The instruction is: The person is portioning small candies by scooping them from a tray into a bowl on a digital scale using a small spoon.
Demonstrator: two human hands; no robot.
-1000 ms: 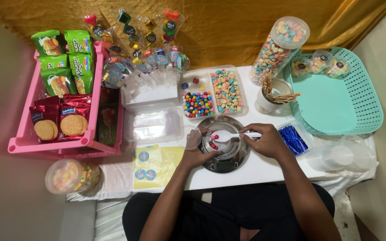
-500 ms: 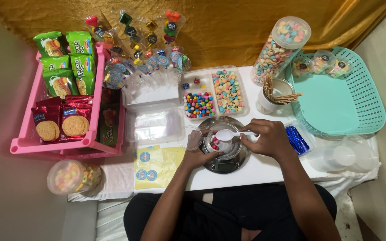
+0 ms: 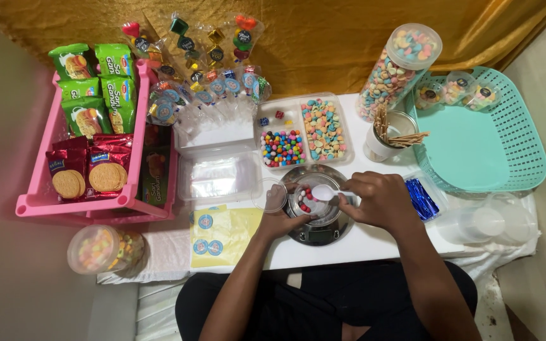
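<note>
My right hand (image 3: 380, 202) holds a white plastic spoon (image 3: 325, 191), its bowl over a small clear cup (image 3: 308, 201). A few red and white candies lie in the cup. The cup stands on a round metal scale (image 3: 317, 230) on the white table (image 3: 374, 243). My left hand (image 3: 280, 220) steadies the cup from its left side. A clear round lid (image 3: 269, 193) lies just beyond that hand's fingers.
Behind the scale is a clear divided tray of coloured candies (image 3: 301, 132). A tall candy jar (image 3: 399, 69), a cup of wooden sticks (image 3: 390, 132) and a teal basket (image 3: 513, 132) stand at the right. A pink crate of snack packs (image 3: 83, 202) is at the left. Yellow sticker sheets (image 3: 219, 230) and blue twist ties (image 3: 421, 199) flank the scale.
My right hand has moved the spoon a little within the cup's mouth. My left hand has stayed on the cup.
</note>
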